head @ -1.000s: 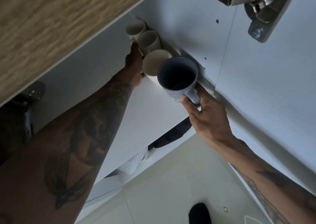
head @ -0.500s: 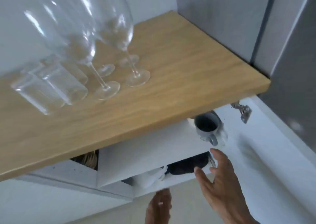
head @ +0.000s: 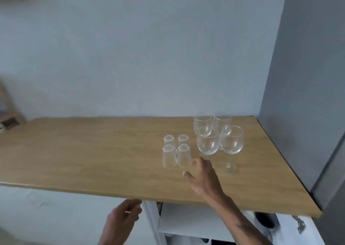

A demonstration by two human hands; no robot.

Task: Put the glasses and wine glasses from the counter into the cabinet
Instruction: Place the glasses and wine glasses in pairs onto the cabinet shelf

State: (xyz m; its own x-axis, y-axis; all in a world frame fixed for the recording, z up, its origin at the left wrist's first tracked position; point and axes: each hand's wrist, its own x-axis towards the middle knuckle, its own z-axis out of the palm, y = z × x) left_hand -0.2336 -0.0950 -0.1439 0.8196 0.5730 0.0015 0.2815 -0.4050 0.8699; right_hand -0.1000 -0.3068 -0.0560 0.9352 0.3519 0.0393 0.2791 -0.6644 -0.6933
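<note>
Head view shows my right hand spread wide above the tabletop, fingers apart and holding nothing, its tips just beside the nearest of four small tumblers. My left hand hangs below the front edge, loosely curled and empty. Four wine glasses stand in a tight cluster just right of the tumblers, bowls nearly touching. The cabinet sits open under the tabletop.

My worry is the crowding. I judge that a reach for one tumbler could knock its neighbour, or my wrist could brush a wine-glass foot and tip the top-heavy bowl into the others. Clear glass against pale wood also hides the rims, so I could misjudge the grip.
</note>
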